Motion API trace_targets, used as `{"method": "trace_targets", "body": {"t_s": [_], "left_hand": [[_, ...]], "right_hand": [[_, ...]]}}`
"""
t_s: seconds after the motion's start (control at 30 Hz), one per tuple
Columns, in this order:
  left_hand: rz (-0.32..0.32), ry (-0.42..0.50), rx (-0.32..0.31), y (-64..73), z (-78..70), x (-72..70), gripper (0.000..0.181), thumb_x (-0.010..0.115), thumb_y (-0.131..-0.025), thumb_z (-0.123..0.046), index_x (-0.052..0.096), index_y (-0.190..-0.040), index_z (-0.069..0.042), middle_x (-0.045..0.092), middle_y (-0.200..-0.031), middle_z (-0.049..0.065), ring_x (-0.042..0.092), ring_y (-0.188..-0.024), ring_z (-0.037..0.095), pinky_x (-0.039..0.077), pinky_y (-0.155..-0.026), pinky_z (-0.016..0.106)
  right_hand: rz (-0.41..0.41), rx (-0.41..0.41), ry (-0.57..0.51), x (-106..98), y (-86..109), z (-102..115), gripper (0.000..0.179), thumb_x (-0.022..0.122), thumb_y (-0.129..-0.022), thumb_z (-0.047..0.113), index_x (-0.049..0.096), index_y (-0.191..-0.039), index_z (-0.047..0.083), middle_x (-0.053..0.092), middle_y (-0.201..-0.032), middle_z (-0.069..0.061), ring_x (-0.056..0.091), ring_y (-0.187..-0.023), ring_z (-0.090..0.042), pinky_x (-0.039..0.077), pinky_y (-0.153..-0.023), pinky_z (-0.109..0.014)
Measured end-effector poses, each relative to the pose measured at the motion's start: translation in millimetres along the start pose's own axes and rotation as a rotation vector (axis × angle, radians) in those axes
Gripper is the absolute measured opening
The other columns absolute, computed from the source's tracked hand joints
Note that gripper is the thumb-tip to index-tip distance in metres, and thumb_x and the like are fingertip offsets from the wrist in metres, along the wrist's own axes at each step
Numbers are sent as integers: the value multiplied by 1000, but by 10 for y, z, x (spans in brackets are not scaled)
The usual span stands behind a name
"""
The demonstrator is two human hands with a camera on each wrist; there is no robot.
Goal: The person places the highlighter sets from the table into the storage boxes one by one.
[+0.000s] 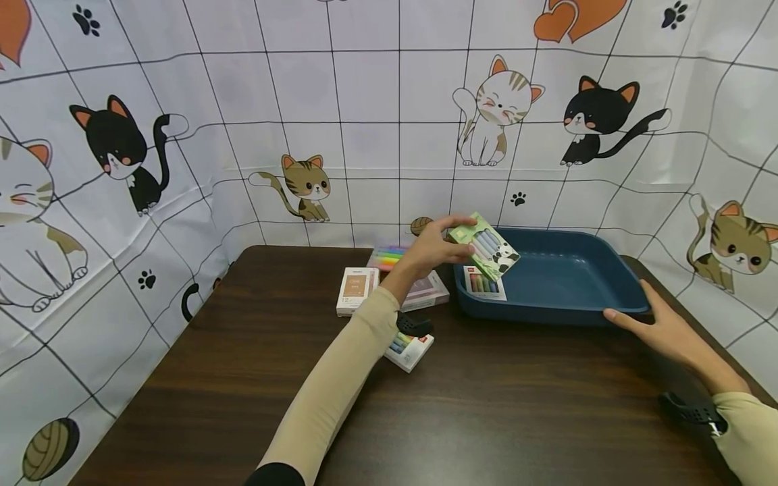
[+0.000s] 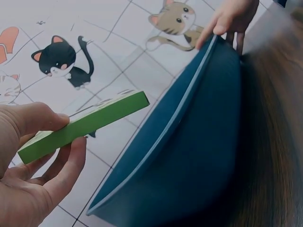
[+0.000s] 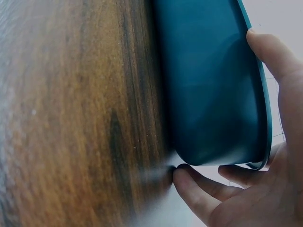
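Head view: A person in cream sleeves is pinching a green box (image 1: 483, 246), its front showing a row of pale sticks and a panda, in the left hand (image 1: 434, 248) above the left end of a blue tray (image 1: 565, 277), while the right hand (image 1: 664, 331) is gripping the tray's near right corner. A small box of coloured sticks (image 1: 484, 283) is lying inside the tray, below the green one. On the dark wooden table (image 1: 200, 378), a white box with a tan panel (image 1: 356, 290) and other packs are sitting left of the tray, and a white carton (image 1: 410, 351) is showing partly behind the left forearm

Left wrist view: The thumb is pressing the green box from above and the fingers are supporting it underneath, the box tilting clear of the tray's rim

Right wrist view: The right thumb is resting on the rim, with the fingers reaching around the tray's end
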State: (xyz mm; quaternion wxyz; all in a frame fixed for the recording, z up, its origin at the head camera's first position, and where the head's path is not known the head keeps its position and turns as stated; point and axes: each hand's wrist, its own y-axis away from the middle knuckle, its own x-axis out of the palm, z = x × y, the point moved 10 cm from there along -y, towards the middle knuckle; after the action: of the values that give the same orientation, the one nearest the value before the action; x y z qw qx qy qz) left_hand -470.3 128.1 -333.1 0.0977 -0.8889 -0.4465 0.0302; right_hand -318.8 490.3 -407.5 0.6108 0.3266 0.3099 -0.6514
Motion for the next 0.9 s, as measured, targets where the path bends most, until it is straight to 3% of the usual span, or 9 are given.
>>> {"method": "trace_targets", "body": {"t_s": [0.3,0.5,0.9], "left_hand": [[21,11,-1,-46,10,168,52,75,-88,8,62,-136,-9,55,-124,13,69,-95,31,56,-87,48],[17,-54,-16,-41,7,194,53,77,-88,5,64,-136,-13,56,-125,13,69,-94,30,57,-84,45],[56,-182,-41,-40,82,224,53,80,-87,0,66,-135,-20,58,-119,11,69,-93,27,54,-87,55]], "right_hand": [[-1,-6,14,-3,0,3,110,57,-99,56,-24,-156,10,-13,-158,-39,2,-138,-68,15,-95,-84],[-14,-26,10,-26,-5,25,109,58,-99,54,-23,-157,10,-13,-159,-37,2,-139,-67,15,-96,-84],[-1,-7,-3,-13,2,14,110,57,-99,56,-24,-156,11,-12,-158,-39,3,-138,-67,15,-97,-84]]}}
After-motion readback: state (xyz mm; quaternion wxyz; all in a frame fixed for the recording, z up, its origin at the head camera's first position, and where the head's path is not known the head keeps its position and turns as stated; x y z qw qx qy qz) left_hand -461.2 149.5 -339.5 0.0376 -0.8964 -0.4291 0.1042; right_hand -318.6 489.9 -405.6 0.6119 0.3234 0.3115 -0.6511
